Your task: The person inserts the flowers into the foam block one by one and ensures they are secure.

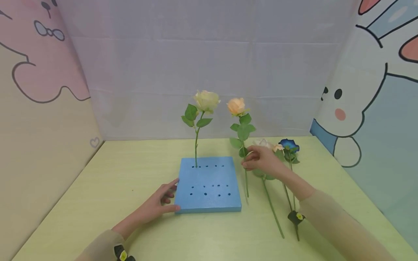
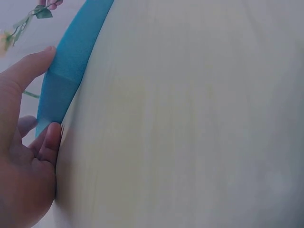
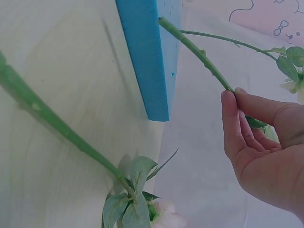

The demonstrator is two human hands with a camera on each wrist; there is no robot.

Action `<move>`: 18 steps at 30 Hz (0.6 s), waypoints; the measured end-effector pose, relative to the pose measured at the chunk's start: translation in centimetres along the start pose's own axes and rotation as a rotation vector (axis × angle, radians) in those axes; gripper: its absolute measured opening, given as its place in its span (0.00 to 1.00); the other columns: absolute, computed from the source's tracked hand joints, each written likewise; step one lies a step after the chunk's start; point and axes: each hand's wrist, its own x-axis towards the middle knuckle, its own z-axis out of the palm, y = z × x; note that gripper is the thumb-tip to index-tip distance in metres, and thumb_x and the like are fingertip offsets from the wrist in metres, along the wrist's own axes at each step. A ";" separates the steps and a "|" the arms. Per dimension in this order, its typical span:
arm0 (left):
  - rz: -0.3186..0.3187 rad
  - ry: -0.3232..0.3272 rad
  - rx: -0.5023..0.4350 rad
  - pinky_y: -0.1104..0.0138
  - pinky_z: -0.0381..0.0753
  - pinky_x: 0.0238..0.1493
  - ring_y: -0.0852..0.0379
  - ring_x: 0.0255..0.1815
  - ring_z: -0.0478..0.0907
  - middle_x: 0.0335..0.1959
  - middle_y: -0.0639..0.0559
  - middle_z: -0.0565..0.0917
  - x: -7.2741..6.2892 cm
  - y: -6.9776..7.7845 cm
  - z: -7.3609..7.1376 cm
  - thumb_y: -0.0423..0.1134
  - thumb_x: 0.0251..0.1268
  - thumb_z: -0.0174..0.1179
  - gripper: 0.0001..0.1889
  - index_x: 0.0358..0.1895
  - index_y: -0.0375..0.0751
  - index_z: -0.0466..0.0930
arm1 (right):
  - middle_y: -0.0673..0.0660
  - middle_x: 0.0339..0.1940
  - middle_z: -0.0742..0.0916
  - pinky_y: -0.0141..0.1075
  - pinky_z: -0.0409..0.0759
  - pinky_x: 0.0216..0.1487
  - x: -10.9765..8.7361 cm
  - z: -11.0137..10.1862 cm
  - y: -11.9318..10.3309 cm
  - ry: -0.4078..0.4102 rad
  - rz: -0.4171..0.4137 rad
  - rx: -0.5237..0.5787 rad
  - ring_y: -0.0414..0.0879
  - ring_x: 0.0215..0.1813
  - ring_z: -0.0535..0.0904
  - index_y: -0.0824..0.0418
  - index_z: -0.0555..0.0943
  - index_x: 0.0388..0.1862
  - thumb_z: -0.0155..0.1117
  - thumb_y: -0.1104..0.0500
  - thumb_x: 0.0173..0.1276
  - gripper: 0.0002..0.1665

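Peach rose (image 1: 236, 106) is right of the blue board (image 1: 209, 177), stem (image 3: 203, 57) pinched by my right hand (image 1: 262, 161); relaxed left hand (image 1: 157, 202) touches the board. Carrying step, I judge; next, align stem with a hole (image 1: 205, 194).

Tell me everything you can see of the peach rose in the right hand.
The peach rose has a full, layered bloom, several green leaves and a long, slim green stem with small nubs; it may be artificial. It is nearly upright, bloom at the top, leaning slightly left in the head view. The right hand pinches the stem between thumb and fingers. The bare lower end points down beside the blue board's right edge.
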 end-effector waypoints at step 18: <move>-0.024 -0.004 0.003 0.72 0.74 0.55 0.51 0.58 0.68 0.69 0.41 0.67 0.0 0.2 -0.1 0.47 0.59 0.70 0.48 0.79 0.49 0.50 | 0.70 0.43 0.85 0.45 0.87 0.45 4.1 2.0 -2.0 0.161 -0.156 -0.049 0.58 0.42 0.88 0.72 0.76 0.56 0.63 0.66 0.69 0.18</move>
